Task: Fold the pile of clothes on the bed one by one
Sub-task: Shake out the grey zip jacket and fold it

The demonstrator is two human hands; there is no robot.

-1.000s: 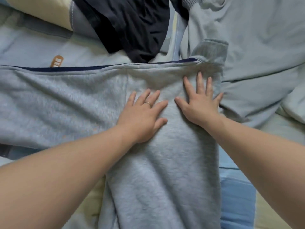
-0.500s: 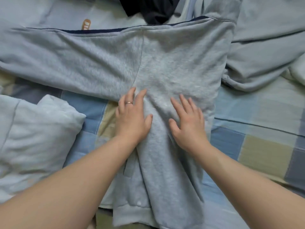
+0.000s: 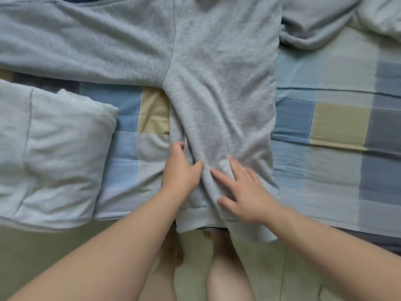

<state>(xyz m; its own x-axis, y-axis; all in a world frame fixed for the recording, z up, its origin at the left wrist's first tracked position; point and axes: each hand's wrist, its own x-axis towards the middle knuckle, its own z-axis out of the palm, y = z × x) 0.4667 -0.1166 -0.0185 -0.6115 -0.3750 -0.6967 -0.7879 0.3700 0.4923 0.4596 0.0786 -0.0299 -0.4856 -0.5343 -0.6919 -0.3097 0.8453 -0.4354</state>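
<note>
Grey sweatshirt [image 3: 217, 83] lies on the bed [image 3: 325, 127]; I slid both hands down to its hem [image 3: 195, 216] at the bed's edge, left hand [image 3: 182, 170] gripping a fold, right hand [image 3: 243, 192] open and flat, so smoothing seems finished.

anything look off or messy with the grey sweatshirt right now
Nothing damaged. The grey sweatshirt is rumpled near its hem: a raised crease runs between the left hand, which pinches the fabric, and the flat right hand. The hem hangs past the bed edge.
</note>
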